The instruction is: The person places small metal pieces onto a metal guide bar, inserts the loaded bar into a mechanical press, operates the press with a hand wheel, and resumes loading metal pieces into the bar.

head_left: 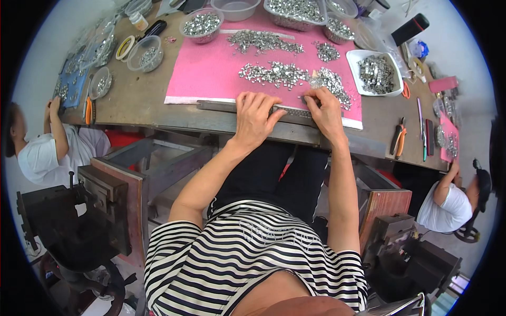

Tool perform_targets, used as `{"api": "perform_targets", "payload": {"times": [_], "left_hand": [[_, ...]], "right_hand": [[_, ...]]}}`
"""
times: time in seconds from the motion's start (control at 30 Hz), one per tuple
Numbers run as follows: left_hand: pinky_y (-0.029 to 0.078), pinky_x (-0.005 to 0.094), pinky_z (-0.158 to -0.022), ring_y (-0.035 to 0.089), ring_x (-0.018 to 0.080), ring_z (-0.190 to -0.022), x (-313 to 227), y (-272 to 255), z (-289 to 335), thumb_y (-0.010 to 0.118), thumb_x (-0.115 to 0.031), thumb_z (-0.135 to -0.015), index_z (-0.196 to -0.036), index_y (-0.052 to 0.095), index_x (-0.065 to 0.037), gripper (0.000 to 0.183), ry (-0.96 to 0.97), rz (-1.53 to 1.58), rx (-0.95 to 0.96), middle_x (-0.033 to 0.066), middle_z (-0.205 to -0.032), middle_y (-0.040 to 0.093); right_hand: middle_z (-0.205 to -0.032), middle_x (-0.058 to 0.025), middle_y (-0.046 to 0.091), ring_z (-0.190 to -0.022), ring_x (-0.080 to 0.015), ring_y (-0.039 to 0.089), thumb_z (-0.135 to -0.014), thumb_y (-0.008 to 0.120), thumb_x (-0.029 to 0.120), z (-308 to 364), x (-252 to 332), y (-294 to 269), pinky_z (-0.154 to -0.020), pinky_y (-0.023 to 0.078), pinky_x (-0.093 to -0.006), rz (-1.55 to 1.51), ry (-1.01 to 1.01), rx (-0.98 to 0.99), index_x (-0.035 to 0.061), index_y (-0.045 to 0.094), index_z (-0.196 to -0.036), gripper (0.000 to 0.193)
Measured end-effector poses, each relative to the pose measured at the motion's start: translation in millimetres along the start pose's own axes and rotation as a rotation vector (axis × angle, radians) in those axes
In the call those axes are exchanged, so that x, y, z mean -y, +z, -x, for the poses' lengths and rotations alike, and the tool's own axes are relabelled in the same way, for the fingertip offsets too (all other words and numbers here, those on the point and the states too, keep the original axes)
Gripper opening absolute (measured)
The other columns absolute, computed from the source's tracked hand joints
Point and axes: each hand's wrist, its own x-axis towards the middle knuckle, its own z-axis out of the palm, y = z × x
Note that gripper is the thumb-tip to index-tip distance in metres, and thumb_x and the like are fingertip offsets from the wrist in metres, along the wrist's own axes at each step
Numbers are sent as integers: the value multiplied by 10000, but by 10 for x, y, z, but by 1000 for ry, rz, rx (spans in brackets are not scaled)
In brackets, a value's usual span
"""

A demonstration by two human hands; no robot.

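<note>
A long, narrow dark metal bar [219, 107] lies along the front edge of the pink mat [205, 73], with a row of small metal pieces [300, 112] set along its right part. My left hand [255, 117] is closed over the middle of the bar, its thumb reaching right along the row. Just right of it, my right hand [325, 111] is in a pinch above the bar; what its fingertips hold is too small to make out. Beyond the hands, small shiny metal parts lie in loose piles, including a near pile [276, 75] and a right pile [334, 84].
A white tray [352, 57] of metal parts stands at the right, beside orange-handled pliers [401, 139]. Clear tubs [145, 55] and tape rolls [125, 47] sit at the left. Co-workers sit at the far left [50, 145] and far right [450, 205]. Dark machines [100, 205] flank my seat.
</note>
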Motion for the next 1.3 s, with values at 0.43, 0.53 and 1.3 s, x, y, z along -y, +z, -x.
{"api": "perform_targets", "payload": {"times": [0.43, 0.53, 1.3], "left_hand": [[373, 427, -953, 594, 237, -942, 16, 8, 32, 765, -201, -849, -1033, 678, -77, 239, 5, 51, -33, 37, -959, 655], [381, 433, -965, 611, 239, -939, 30, 18, 55, 734, -148, -874, -1028, 679, -78, 178, -9, 91, -66, 40, -961, 668], [339, 489, -980, 596, 235, -926, 509, -157, -415, 735, -219, -858, -894, 710, -132, 97, -82, -84, 93, 23, -881, 666]], "right_hand": [[-837, -106, 615, -747, -281, 631, -849, 711, 23, -14, 86, 84, -725, 467, -392, 100, -121, 66, 9, 645, -888, 77], [-855, -112, 611, -773, -270, 629, -851, 709, 2, 141, 237, 61, -726, 493, -375, 23, -151, 70, 0, 632, -901, 92], [-847, -74, 606, -833, -273, 600, -853, 715, 41, -77, 274, 224, -774, 435, -398, 200, -414, 42, 66, 697, -971, 122]]}}
